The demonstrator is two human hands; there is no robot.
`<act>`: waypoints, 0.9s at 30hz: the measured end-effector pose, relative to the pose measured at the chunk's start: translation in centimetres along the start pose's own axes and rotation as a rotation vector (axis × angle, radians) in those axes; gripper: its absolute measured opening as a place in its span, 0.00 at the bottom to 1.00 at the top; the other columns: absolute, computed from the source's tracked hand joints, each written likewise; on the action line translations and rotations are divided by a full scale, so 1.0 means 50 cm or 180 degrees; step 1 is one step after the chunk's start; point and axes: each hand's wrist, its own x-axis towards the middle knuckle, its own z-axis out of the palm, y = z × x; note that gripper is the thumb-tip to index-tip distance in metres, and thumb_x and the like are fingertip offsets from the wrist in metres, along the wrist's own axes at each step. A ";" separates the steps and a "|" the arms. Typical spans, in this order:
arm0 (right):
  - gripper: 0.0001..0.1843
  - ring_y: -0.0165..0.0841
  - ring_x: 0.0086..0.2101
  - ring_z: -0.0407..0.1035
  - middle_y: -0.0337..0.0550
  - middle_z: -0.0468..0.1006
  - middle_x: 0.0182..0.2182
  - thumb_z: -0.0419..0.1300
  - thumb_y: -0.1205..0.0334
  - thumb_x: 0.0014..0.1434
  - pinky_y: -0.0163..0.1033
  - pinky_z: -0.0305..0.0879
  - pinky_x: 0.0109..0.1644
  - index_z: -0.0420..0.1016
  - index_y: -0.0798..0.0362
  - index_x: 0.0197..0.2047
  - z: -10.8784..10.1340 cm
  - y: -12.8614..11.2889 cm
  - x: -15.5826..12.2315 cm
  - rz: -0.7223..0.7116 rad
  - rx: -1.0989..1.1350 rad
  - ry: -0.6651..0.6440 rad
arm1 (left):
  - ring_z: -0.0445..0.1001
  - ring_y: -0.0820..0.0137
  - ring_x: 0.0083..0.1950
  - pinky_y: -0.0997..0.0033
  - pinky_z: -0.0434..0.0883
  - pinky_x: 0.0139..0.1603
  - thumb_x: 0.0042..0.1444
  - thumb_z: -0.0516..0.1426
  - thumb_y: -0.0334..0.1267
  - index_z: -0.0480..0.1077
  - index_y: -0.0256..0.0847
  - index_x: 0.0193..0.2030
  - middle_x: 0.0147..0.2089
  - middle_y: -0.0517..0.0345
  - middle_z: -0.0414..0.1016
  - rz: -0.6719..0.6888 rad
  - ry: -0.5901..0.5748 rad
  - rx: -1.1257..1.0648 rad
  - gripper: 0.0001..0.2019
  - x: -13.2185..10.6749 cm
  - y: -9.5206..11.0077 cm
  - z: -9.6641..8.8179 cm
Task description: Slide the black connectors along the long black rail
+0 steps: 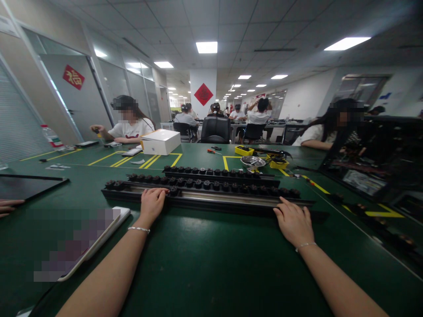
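Across the green table in front of me lies a long black rail (228,203) with a channel along it. My left hand (152,203) is closed, its fingers bent over the near edge, fingertips on a black socket module (173,191) in the channel. The thumb is hidden. Toward the rail's right end, my right hand (294,220) grips the near edge, thumb in front and index finger over the top. Two more black socket modules (114,185) sit at the rail's left end. Just behind run a row of similar modules (207,185) and a farther rail of modules (218,173).
A covered phone-like device (89,246) lies left of my forearm, near another person's fingers (9,207). Farther back stand a white box (161,141), a metal bowl (253,163) and a yellow tray (243,150). Dark equipment (380,163) rises at right. Other people sit around.
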 end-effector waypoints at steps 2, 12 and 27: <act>0.24 0.43 0.56 0.59 0.45 0.66 0.58 0.39 0.50 0.64 0.62 0.46 0.61 0.73 0.50 0.44 0.000 0.000 0.000 0.0007 0.0012 -0.0002 | 0.71 0.64 0.51 0.57 0.54 0.63 0.58 0.44 0.41 0.76 0.46 0.38 0.43 0.57 0.79 0.0039 0.0021 -0.0017 0.18 0.000 -0.002 0.001; 0.23 0.42 0.55 0.60 0.44 0.66 0.59 0.40 0.50 0.64 0.61 0.45 0.61 0.73 0.49 0.43 0.009 0.002 0.000 0.0014 -0.0016 0.0038 | 0.72 0.64 0.48 0.59 0.62 0.57 0.59 0.45 0.41 0.76 0.46 0.36 0.41 0.58 0.79 0.0364 0.0117 -0.0151 0.17 0.004 -0.017 0.014; 0.25 0.42 0.56 0.59 0.44 0.66 0.59 0.38 0.50 0.64 0.61 0.45 0.62 0.73 0.50 0.44 0.001 -0.002 -0.002 0.0023 -0.0018 -0.0012 | 0.72 0.63 0.48 0.60 0.64 0.54 0.59 0.44 0.43 0.77 0.44 0.37 0.41 0.56 0.79 0.0544 0.0089 -0.0232 0.19 0.003 -0.016 0.014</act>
